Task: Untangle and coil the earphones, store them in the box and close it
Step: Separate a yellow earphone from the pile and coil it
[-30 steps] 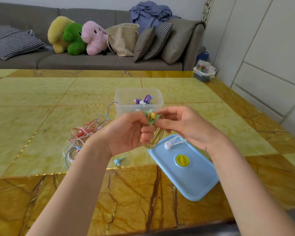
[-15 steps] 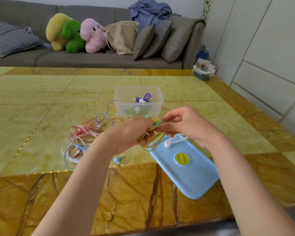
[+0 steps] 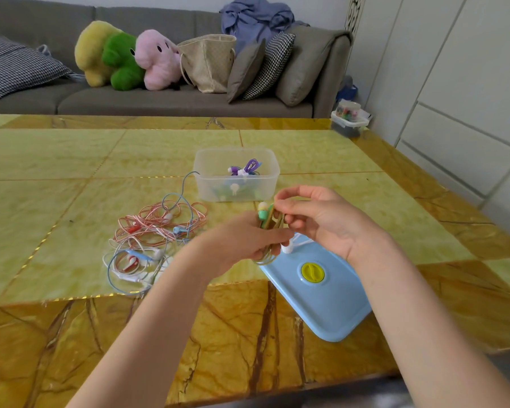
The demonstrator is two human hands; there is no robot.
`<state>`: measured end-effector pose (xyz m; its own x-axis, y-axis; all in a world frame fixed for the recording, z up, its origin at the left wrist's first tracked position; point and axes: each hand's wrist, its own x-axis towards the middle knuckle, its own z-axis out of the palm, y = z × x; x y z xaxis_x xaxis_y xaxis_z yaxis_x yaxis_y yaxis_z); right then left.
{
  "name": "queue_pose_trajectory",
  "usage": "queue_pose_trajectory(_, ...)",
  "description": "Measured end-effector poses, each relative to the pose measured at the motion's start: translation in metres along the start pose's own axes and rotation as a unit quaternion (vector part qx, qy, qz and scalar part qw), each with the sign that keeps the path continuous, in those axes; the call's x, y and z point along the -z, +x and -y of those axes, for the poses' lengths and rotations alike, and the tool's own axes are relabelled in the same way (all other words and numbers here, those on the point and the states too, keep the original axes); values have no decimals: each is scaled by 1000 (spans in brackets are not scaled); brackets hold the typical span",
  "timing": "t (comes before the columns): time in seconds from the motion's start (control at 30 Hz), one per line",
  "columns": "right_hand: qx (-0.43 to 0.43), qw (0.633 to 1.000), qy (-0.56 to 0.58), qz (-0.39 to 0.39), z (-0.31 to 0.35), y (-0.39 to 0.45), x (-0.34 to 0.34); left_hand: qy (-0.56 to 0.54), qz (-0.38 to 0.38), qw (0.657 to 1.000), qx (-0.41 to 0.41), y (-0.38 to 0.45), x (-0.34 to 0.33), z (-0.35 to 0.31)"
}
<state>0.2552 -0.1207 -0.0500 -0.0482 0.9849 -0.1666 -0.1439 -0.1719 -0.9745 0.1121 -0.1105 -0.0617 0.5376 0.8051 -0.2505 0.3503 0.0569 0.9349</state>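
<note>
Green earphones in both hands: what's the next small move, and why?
Probably carry the green earphones forward and drop them into the clear box. They look coiled, held by the left hand and right hand; the box stands open just beyond, lid off.

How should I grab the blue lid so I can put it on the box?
Probably hold the blue lid by its long edges, coming down from above. It lies flat on the table, with its right side and near end free. A white earbud rests on its far end, so move that first. The yellow knob in the middle looks too low to pinch. The clear box stands open behind.
</note>
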Motion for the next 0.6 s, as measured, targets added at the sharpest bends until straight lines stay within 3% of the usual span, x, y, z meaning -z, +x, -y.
queue_pose_trajectory(0.17, 39, 999, 8, -37, -1, 5, -4, 13, -55, 998, -16, 8, -2, 0)
queue_pose_trajectory(0.37, 100, 992, -75, -36, 0, 5, -11, -4, -66, 997, -44, 8, 2, 1)
queue_pose_trajectory(0.53, 68, 950, -306, 10, 0, 0, -11, 81, -67, 994, -31, 6, 1, 3)
queue_pose_trajectory(0.6, 57, 942, -329, 30, -2, -1, -14, 104, -50, 993, -25, 5, -5, 6)
